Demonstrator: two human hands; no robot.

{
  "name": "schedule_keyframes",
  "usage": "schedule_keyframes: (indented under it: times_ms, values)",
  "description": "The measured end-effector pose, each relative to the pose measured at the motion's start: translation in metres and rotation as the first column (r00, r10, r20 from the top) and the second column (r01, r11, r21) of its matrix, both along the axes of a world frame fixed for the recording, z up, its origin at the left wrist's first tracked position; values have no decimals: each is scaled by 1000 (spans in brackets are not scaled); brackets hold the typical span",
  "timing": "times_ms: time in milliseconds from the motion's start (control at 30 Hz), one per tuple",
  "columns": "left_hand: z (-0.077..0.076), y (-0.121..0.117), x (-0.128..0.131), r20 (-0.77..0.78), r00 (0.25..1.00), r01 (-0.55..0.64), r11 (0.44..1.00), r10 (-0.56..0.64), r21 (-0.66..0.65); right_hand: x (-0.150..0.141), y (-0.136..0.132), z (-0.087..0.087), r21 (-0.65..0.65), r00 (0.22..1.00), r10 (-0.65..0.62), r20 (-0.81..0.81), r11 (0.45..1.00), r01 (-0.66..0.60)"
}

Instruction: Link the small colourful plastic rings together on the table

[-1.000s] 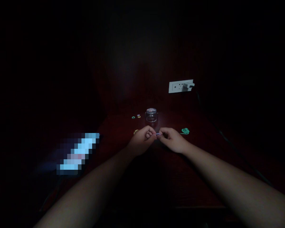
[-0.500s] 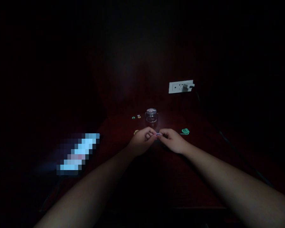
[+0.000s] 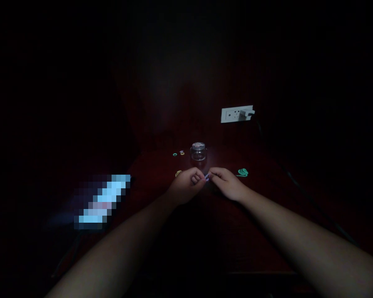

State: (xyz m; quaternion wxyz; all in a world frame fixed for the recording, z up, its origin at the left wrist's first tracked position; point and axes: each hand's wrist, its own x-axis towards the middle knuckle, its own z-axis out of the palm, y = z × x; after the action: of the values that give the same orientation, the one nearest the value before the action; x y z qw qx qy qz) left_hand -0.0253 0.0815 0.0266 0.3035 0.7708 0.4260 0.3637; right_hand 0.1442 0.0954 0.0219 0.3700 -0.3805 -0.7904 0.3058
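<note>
In the head view my left hand (image 3: 188, 184) and my right hand (image 3: 225, 182) meet over the middle of the dark red table. Between their pinched fingertips is a thin purple band (image 3: 207, 177), looking like a hair tie; the fingers partly cover it. Just behind my left hand lies a yellow bundle of bands (image 3: 178, 173), half hidden by it. To the right of my right hand rests a green bundle of bands (image 3: 243, 172). A clear lidded jar (image 3: 198, 152) stands upright beyond both hands.
Left of the jar lie a green ring (image 3: 175, 154), a yellow ring (image 3: 182, 153) and a small purple piece. A lit, pixelated screen (image 3: 107, 198) is at the left. A white wall socket (image 3: 231, 114) holds a plug, and a dark cable (image 3: 313, 205) runs down the right.
The purple band has turned between my fingertips and now slants more steeply. Both hands stay in nearly the same place, still pinching it.
</note>
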Motion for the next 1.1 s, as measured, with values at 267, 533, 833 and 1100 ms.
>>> schedule_keyframes:
  times_ms: [267, 533, 833, 1100]
  values:
    - [2, -1, 0, 3, 1000, -1, 1000, 1, -9, -1, 1, 1, 64, 999, -40, 14, 997, 39]
    - [-1, -1, 0, 22, 999, 42, 998, -41, -41, -2, 0, 2, 45, 998, -67, 2, 997, 67]
    - [0, -1, -1, 8, 998, -65, 998, 64, 15, -3, 2, -4, 23, 996, -80, -24, 996, 81]
    - [3, -3, 1, 1, 998, -68, 996, 68, 55, -3, 1, -3, 18, 998, -55, -34, 998, 56]
